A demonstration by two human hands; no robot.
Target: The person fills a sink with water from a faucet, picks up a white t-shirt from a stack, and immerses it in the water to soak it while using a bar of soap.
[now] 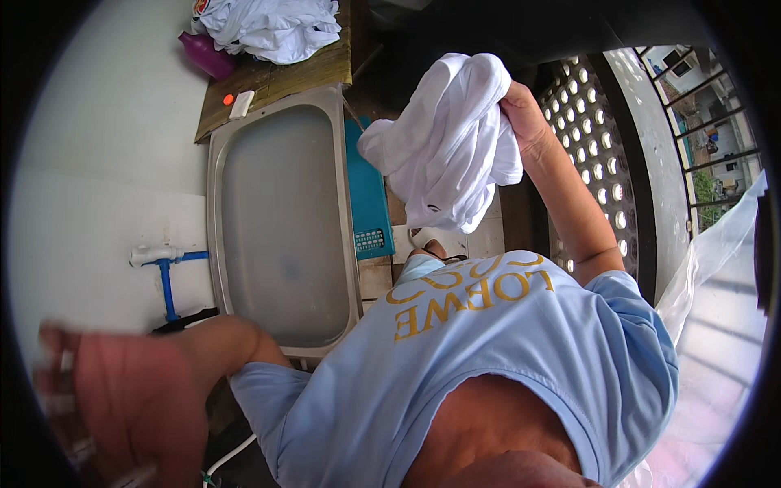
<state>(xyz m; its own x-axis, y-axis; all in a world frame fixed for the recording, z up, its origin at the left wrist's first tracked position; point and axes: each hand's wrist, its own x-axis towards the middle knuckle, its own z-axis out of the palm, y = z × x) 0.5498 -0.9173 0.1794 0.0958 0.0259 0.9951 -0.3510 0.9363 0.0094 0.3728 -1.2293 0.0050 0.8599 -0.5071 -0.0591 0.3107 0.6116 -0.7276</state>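
My right hand (525, 122) grips a bunched white garment (443, 142) by its upper right side, holding it in the air to the right of the sink. The cloth hangs in loose folds, with a small dark mark low on it. At the lower left my left hand (134, 407) is raised close to the camera. It is blurred, with the palm showing and the fingers apart, and nothing is visible in it. Between the two hands lies a metal sink (352, 203) filled with cloudy grey water.
Beyond the sink, a wooden board (325, 77) bears a pile of white clothes (272, 28), a purple bottle (206, 55), an orange cap (229, 100) and a white block (242, 105). Blue pipe (168, 293) runs along the left wall. A teal plastic item (368, 183) stands right of the sink.
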